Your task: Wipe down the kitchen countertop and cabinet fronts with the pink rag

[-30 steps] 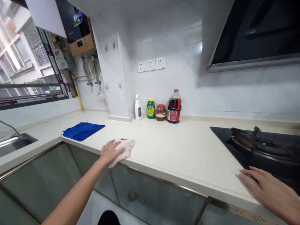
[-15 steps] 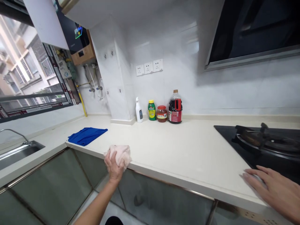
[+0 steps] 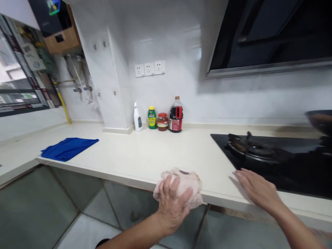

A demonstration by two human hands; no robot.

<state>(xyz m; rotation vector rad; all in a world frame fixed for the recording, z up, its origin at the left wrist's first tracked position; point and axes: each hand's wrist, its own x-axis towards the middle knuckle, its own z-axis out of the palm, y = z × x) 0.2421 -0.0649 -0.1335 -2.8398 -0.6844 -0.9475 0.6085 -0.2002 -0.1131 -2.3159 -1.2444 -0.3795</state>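
A pale pink cloth (image 3: 188, 183) lies bunched over the front edge of the white countertop (image 3: 145, 155). My left hand (image 3: 172, 204) is closed on it, fingers bent over the fabric and pressing it against the edge. Further right, my right hand (image 3: 256, 188) rests palm down on the counter beside the black gas stove (image 3: 293, 173). Its fingers are stretched out and it holds nothing. Flat on the left part of the counter is a blue cloth (image 3: 68, 148), away from both hands.
Along the wall stand a white spray bottle (image 3: 137, 119), a green bottle with a yellow cap (image 3: 152, 118), a red-lidded jar (image 3: 162, 122) and a large dark sauce bottle (image 3: 176, 117). A range hood (image 3: 269, 38) hangs above the stove. A pan (image 3: 323, 121) shows at far right.
My left hand has slid to the right along the counter edge with the pink cloth. The view has turned right, bringing the pan in and taking the sink out. The blue cloth lies unchanged.
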